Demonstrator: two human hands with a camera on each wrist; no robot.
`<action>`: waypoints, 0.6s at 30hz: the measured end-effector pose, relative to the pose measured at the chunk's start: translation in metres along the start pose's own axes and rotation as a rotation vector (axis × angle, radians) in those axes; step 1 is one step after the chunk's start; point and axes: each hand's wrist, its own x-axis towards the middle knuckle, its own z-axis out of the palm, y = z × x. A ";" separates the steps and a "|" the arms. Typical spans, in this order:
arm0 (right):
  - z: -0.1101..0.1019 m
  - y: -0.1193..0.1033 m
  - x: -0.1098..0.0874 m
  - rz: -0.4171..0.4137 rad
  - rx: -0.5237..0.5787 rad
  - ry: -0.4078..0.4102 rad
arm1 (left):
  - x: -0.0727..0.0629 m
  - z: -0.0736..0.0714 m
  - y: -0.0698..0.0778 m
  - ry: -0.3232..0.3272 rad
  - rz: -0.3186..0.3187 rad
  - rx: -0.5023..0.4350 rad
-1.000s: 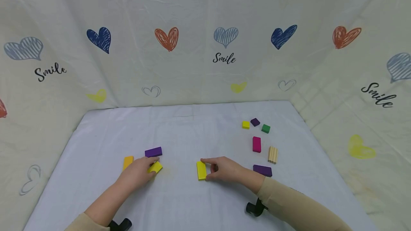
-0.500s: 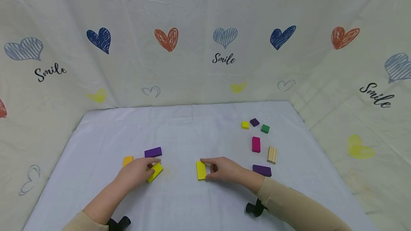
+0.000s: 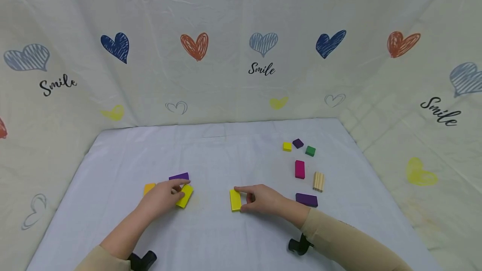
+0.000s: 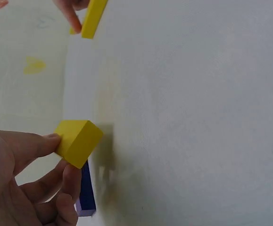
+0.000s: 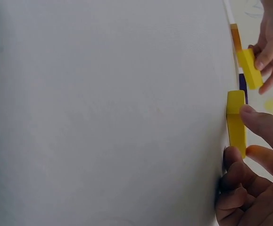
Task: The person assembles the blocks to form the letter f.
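Note:
My left hand (image 3: 161,198) pinches a yellow rectangular block (image 3: 185,196) between thumb and fingers. In the left wrist view that block (image 4: 78,141) appears raised off the cloth, its shadow falling beside it. Farther right, my right hand (image 3: 265,198) grips a second yellow block (image 3: 235,200), index finger at its far end and thumb at its near end. This one lies on the white cloth; the right wrist view also shows the block (image 5: 236,125) against the thumb. Just beyond my left fingers is a purple block (image 3: 180,176), partly covered. An orange block (image 3: 149,187) is half hidden behind the left hand.
On the right of the white-covered table (image 3: 211,237) lie a purple block (image 3: 306,200), a ridged wooden piece (image 3: 318,182) and a magenta block (image 3: 299,170). Behind them sit small yellow (image 3: 287,147), dark purple (image 3: 298,143) and green (image 3: 310,151) blocks.
The left hand has turned its yellow block to a steeper angle and shifted it slightly right and away from me. My right hand and its block stay in place.

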 end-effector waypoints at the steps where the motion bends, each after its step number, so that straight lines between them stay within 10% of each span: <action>1: 0.000 0.000 0.000 0.000 -0.001 0.001 | 0.002 0.000 0.002 0.007 -0.001 -0.020; 18: 0.000 -0.003 -0.003 0.008 -0.006 0.017 | 0.039 0.014 0.037 0.034 0.030 -0.307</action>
